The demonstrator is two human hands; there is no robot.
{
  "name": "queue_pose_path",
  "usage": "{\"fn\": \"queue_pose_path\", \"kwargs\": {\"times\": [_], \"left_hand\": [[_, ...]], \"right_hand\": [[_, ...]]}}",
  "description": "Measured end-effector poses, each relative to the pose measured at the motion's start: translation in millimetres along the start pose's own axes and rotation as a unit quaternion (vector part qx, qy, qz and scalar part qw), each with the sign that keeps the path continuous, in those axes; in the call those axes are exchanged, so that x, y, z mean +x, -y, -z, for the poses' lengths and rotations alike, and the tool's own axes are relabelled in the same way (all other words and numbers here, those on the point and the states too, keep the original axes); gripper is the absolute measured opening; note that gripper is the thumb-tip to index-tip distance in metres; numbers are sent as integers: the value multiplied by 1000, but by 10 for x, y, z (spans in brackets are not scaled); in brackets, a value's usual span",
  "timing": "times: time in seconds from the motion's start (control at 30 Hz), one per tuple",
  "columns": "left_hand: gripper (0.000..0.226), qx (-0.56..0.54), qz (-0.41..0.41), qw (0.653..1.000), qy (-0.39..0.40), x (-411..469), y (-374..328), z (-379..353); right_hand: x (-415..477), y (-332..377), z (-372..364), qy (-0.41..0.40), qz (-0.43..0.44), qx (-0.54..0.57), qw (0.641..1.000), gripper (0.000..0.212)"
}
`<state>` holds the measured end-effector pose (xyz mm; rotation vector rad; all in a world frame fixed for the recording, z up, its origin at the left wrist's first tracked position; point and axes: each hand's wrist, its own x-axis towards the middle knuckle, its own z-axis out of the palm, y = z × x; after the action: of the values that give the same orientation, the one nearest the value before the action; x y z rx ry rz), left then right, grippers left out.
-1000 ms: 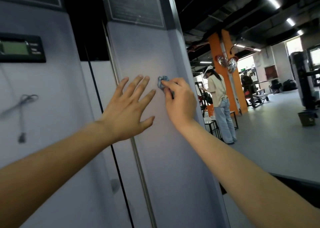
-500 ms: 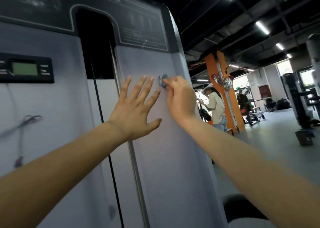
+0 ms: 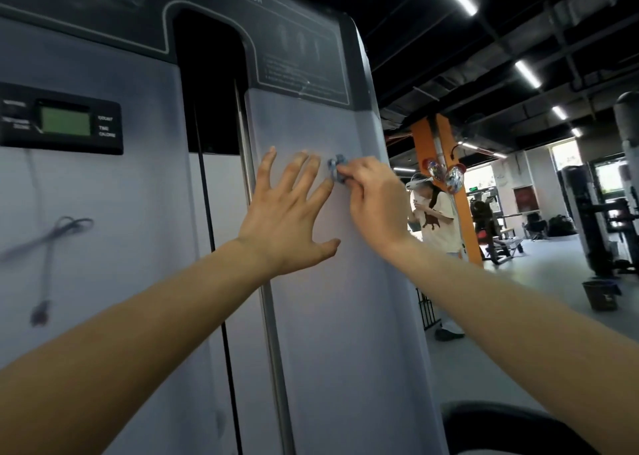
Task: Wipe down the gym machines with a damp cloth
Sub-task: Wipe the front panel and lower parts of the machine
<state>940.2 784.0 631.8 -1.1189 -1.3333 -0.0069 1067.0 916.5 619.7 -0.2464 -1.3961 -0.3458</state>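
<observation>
Item: small crumpled blue-grey cloth point(image 3: 336, 170), wadded tight and mostly hidden. It is pinched in the fingertips of the right hand point(image 3: 375, 200) and pressed to the upper part of the pale grey plastic gym machine panel point(image 3: 332, 299), probably to scrub one spot.
Left hand point(image 3: 287, 212): fingers spread wide and flat on the same panel, just beside the cloth. Holds nothing; likely bracing.
</observation>
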Motion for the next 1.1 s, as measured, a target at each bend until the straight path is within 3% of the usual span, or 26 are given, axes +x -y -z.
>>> {"fn": "queue_pose_path", "kwargs": {"times": [0.23,0.5,0.77,1.1], "left_hand": [[103,-10,-5,1000,6,-24,-10,26],[104,-18,-22,1000,-8,-65,-27,26],[105,-4,-29,1000,-2,-57,-8,22],[108,4,-33,999,6,-56,-4,66]], "right_hand": [[872,-28,-160,-18,-75,16,997,27],[172,-119,95,32,10,8,999,19],[955,-119,-43,34,-67,-20,997,26],[305,-161,59,47,0,-30,998,17]]}}
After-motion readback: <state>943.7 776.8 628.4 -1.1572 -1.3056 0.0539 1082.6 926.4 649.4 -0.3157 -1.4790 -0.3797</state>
